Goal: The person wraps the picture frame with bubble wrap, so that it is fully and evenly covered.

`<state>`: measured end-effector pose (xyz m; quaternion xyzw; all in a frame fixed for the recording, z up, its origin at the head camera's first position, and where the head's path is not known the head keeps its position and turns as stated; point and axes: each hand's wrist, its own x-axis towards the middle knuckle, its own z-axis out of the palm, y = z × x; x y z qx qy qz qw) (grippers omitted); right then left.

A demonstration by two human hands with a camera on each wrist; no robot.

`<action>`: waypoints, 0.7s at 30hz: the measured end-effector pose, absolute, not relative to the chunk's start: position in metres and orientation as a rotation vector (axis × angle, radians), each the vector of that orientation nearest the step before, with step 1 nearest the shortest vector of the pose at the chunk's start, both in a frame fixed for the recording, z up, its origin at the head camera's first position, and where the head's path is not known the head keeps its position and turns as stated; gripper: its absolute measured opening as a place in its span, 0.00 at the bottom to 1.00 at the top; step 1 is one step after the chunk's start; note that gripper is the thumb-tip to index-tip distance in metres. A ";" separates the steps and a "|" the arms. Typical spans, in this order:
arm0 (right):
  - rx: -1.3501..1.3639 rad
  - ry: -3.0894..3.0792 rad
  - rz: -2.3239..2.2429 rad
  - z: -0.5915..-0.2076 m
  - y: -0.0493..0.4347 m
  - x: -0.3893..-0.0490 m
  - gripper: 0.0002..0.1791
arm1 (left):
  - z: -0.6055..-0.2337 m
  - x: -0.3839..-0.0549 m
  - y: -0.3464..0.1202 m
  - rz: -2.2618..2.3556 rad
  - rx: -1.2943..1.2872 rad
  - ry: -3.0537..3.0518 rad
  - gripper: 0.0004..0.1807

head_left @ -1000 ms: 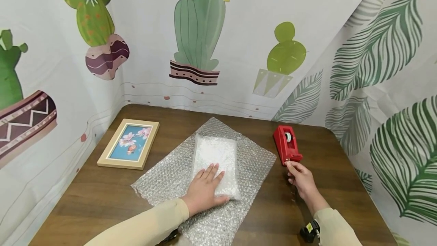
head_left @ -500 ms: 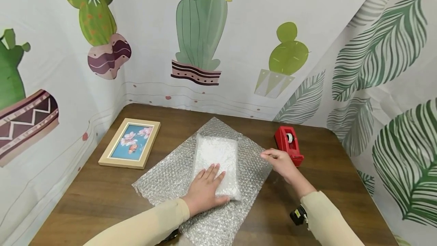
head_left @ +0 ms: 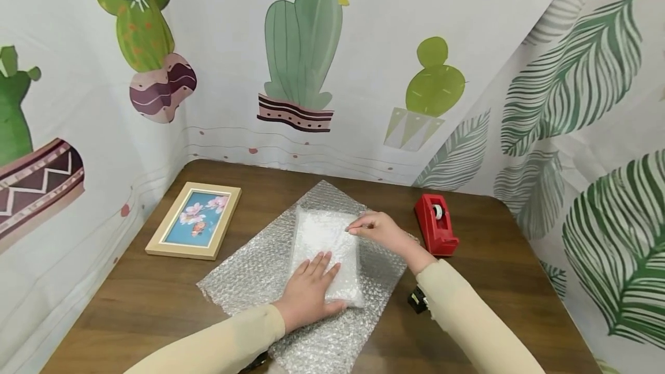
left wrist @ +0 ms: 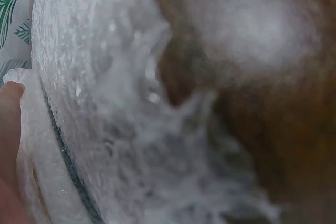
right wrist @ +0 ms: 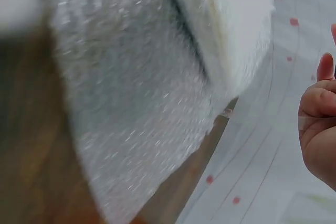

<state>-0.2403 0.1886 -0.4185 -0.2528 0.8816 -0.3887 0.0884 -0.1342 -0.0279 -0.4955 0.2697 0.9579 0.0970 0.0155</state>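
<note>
A flat package wrapped in bubble wrap lies on a larger sheet of bubble wrap in the head view. My left hand rests on the package's near half with its fingers spread. Over the package's upper right part, my right hand pinches a short strip of clear tape, which shows across the fingers in the right wrist view. The left wrist view has a fingertip against the package's side.
A red tape dispenser stands to the right of the sheet. On the left lies a wooden picture frame with a flower print. The brown table meets a patterned cloth backdrop.
From the tape dispenser, my right hand has moved left across the bubble wrap sheet to above the package. My left hand has stayed in place on the package.
</note>
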 end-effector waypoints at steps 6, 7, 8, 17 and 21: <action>-0.866 2.588 -0.957 -0.417 0.156 -0.253 0.12 | -0.497 -0.134 -0.027 0.272 0.854 2.999 0.44; -0.880 2.579 -0.928 -0.417 0.151 -0.256 0.12 | -0.497 -0.135 -0.027 0.267 0.855 3.002 0.44; -0.899 2.572 -0.902 -0.418 0.146 -0.258 0.12 | -0.497 -0.135 -0.027 0.267 0.856 3.005 0.44; -0.964 2.518 -0.786 -0.434 0.110 -0.273 0.10 | -0.500 -0.136 -0.028 0.255 0.877 3.035 0.44; -0.969 2.485 -0.761 -0.441 0.100 -0.275 0.10 | -0.501 -0.136 -0.028 0.223 0.885 3.041 0.45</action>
